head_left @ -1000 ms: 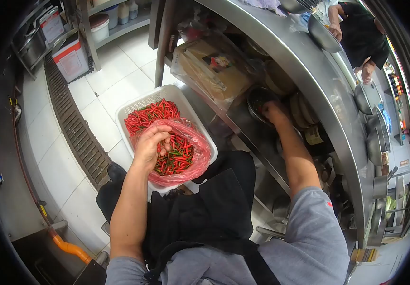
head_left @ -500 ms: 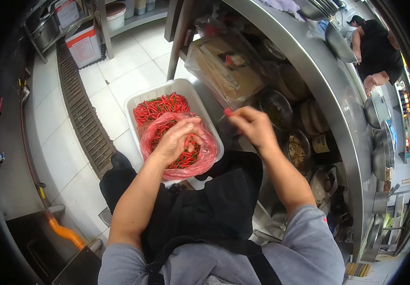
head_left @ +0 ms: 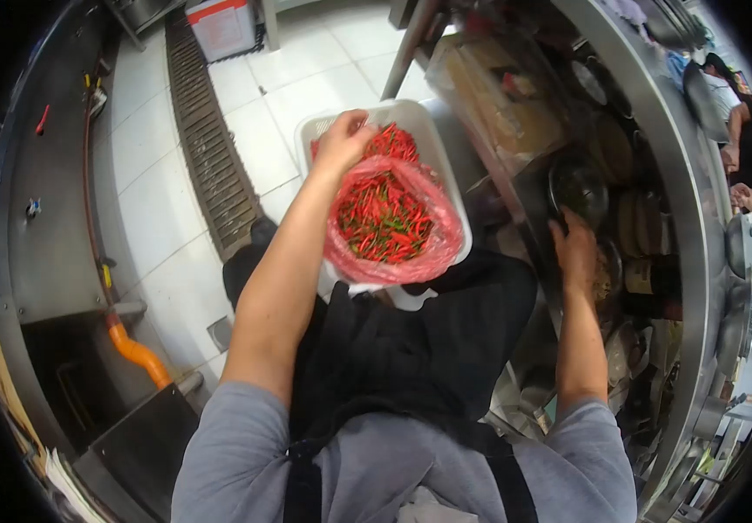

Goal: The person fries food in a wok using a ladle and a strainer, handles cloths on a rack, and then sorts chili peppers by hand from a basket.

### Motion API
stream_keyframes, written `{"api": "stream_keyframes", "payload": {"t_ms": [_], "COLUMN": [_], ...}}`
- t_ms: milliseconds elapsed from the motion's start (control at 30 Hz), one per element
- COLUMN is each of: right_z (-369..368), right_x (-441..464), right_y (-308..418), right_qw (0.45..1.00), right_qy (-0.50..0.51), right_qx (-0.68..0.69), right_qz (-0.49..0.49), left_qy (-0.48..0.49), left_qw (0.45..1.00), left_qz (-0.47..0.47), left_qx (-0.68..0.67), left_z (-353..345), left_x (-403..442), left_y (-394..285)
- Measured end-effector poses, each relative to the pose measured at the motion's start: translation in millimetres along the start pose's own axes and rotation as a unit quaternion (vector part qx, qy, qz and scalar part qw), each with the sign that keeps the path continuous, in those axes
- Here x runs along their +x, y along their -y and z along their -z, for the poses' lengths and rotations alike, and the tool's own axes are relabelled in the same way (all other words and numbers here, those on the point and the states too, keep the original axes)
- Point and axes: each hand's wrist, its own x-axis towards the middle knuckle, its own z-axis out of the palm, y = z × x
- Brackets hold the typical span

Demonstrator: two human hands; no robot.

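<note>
A white plastic basket (head_left: 460, 196) stands in front of my knees. Inside it, a pink plastic bag (head_left: 438, 228) gapes around red chillies (head_left: 384, 218) with green stems. More loose chillies (head_left: 393, 142) lie at the far end of the basket. Above that end is my left hand (head_left: 346, 141), its fingers curled; whatever they may hold is hidden. My right hand (head_left: 577, 248) reaches to the shelf under the counter, at the near rim of a dark bowl (head_left: 578, 190). Its thumb is apart from its fingers, and nothing shows in it.
A steel counter (head_left: 685, 174) runs along the right, with pans on it and packed shelves below. A floor drain grate (head_left: 206, 131) and an orange pipe (head_left: 136, 351) lie to the left. Another person's hand (head_left: 749, 199) shows at the far right.
My right hand has gone from beside the basket, holding something red, to the bowl on the shelf. My left hand has moved off the bag to the basket's far end. The view has shifted.
</note>
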Motion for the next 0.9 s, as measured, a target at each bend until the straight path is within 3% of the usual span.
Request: {"api": "stream_keyframes", "payload": {"t_ms": [33, 67, 233, 300, 367, 433, 500, 633, 700, 733, 900], "right_z": [-4, -4, 8, 12, 7, 5, 13, 6, -9, -16, -76], "right_x": [-2, -2, -10, -17, -19, -24, -29, -48, -49, -49, -53], "right_y": [1, 5, 25, 34, 32, 34, 50, 80, 93, 98, 111], "right_qw": [1.0, 1.0, 0.996, 0.994, 0.993, 0.99, 0.97, 0.932, 0.926, 0.924, 0.931], "right_qy": [0.022, 0.012, -0.015, -0.013, -0.046, -0.081, -0.11, -0.101, -0.008, 0.061, 0.137], "right_qx": [0.001, 0.026, 0.084, 0.106, 0.108, 0.11, 0.215, 0.349, 0.376, 0.377, 0.336], "right_qz": [-0.003, 0.005, -0.003, 0.006, 0.025, 0.04, -0.03, -0.016, 0.018, 0.008, 0.045], "left_qy": [-0.02, -0.033, -0.069, 0.016, 0.048, 0.237, 0.302, 0.289, 0.235, 0.238, 0.169], "left_qw": [0.981, 0.97, 0.95, 0.973, 0.96, 0.839, 0.784, 0.777, 0.8, 0.797, 0.855], "left_qz": [-0.036, -0.075, -0.12, -0.092, -0.099, -0.079, 0.003, 0.006, 0.015, 0.013, -0.021], "left_qx": [0.188, 0.229, 0.28, 0.21, 0.257, 0.483, 0.542, 0.559, 0.551, 0.555, 0.49], "left_z": [-1, -1, 6, 12, 11, 5, -8, -18, -22, -24, -15], "left_x": [-3, -8, -19, -26, -41, -58, -84, -117, -122, -124, -115], "left_y": [3, 7, 11, 10, 17, 29, 40, 49, 43, 43, 55]}}
